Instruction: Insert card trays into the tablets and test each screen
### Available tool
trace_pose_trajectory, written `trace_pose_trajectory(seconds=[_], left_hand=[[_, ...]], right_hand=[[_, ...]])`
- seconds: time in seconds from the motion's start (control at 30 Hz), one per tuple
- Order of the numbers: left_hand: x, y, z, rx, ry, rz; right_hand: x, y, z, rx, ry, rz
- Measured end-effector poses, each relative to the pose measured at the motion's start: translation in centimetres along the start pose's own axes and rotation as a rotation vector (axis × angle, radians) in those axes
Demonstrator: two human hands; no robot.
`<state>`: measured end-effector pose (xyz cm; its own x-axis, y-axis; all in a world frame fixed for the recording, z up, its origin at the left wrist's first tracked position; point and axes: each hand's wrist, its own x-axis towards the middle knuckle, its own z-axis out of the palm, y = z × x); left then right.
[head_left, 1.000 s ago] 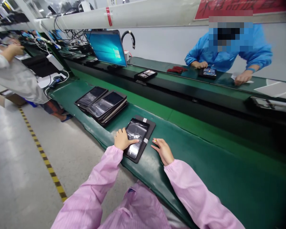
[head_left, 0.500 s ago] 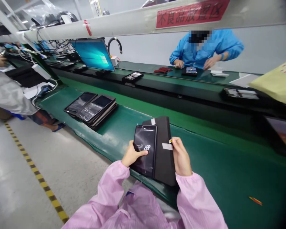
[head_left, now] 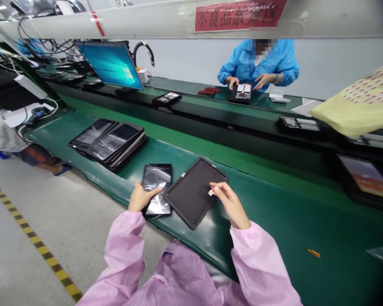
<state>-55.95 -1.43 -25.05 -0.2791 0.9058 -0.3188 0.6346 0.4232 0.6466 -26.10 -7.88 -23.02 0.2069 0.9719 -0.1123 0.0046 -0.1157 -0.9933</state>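
My left hand [head_left: 142, 196] is closed on the left edge of a dark tablet [head_left: 164, 203], its thumb lying across the glossy face. To the right, a black foam-lined tray [head_left: 191, 191] lies on the green bench mat, tilted at an angle. Over the tray's right side, my right hand [head_left: 232, 203] pinches a small white and yellow piece [head_left: 211, 192], perhaps a sticker or card; its kind is too small to make out. Farther left, several tablets in black trays [head_left: 115, 142] are stacked on the mat.
Behind the bench runs a dark conveyor line [head_left: 198, 117] with open devices [head_left: 167, 98]. Across it a person in blue [head_left: 258, 63] handles a device. A monitor [head_left: 110, 63] stands at the back left. A small red-yellow strip [head_left: 313, 253] lies at right; a yellow sheet [head_left: 360, 100] hangs above.
My left hand has moved left with the tablet, away from the black tray. The tray now lies on the mat, and my right hand has let go of it, still pinching the small piece.
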Motion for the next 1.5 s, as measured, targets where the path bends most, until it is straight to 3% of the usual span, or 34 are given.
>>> trace_pose_trajectory(seconds=[0.13,0.27,0.37,0.47,0.57,0.67,0.73,0.8,0.93,1.07,1.17,1.3,1.4,1.5], left_hand=[[0.1,0.2,-3.9,0.224,0.214,-0.092],[-0.5,2.5,-4.9,0.308,0.343,-0.023],[-1.0,4.2,-5.9,0.371,0.445,0.048],[-1.4,5.6,-7.5,0.445,0.534,0.109],[-1.3,6.7,-9.3,0.528,0.557,0.166],[-0.2,7.4,-10.0,0.517,0.45,0.243],[1.0,7.5,-9.3,0.446,0.319,0.324],[2.3,7.5,-7.3,0.38,0.125,0.417],[3.9,7.8,-0.5,0.373,-0.28,0.554],[3.8,8.3,5.3,0.361,-0.448,0.712],[2.8,7.8,6.5,0.332,-0.417,0.848],[1.6,5.8,5.5,0.283,-0.307,0.877],[2.6,4.0,4.0,0.188,-0.189,0.795],[5.0,2.1,0.8,0.033,0.048,0.628]], right_hand=[[-1.8,3.7,-2.3,-0.034,0.144,0.099],[-1.8,5.1,-1.0,0.016,0.127,0.184],[-1.2,4.9,0.4,0.053,0.087,0.2],[-0.7,4.7,0.4,0.063,0.092,0.2],[-0.2,4.5,-0.8,0.042,0.156,0.191],[0.3,4.3,-1.6,0.017,0.204,0.172],[0.6,4.2,-1.5,0.022,0.192,0.182],[0.7,4.1,-1.0,0.049,0.16,0.208],[0.5,4.3,0.0,0.129,0.168,0.25],[-0.2,4.4,0.1,0.196,0.198,0.271],[-0.5,4.2,0.1,0.221,0.19,0.27],[0.7,4.2,1.0,0.213,0.146,0.239],[4.0,4.3,3.4,0.19,0.073,0.186],[8.0,4.6,7.8,0.193,0.004,0.119]])
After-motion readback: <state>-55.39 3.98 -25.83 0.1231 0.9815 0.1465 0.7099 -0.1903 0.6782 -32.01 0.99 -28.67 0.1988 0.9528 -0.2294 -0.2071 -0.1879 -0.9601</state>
